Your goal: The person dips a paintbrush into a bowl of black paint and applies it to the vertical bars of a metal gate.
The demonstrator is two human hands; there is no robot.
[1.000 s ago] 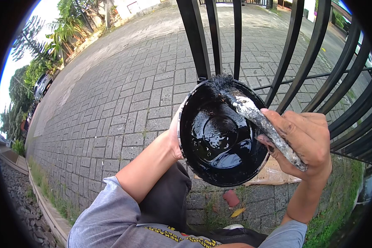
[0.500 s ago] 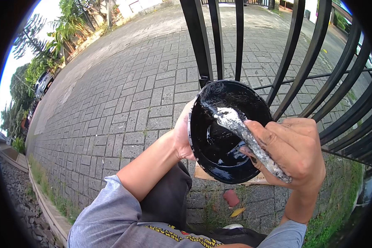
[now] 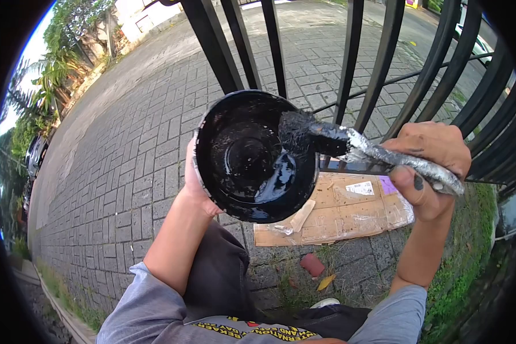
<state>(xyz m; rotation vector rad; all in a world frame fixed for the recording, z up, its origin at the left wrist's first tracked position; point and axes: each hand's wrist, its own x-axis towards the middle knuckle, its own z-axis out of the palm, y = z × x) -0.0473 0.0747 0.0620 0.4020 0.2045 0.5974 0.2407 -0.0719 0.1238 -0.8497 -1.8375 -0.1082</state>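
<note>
My left hand [image 3: 196, 182] is wrapped round the outer left side of a round black paint container [image 3: 213, 198], tilted so its inside faces me. Wet black paint [image 3: 278, 180] shines at its bottom. My right hand [image 3: 433, 163] grips the paint-crusted handle of a paintbrush [image 3: 378, 150]. The black bristles lie over the container's right rim, partly inside it. Fingers of my left hand behind the container are hidden. Dark paint smears mark my right thumb and fingers.
Black metal fence bars [image 3: 350, 63] rise just beyond the container and to the right. A flattened cardboard piece [image 3: 338, 215] lies on the paving below. Near it are a reddish fragment [image 3: 312, 265] and a yellow leaf [image 3: 325, 282].
The container has shifted left in view. My right hand has moved right, drawing the brush from inside the container to its right rim. More cardboard shows now.
</note>
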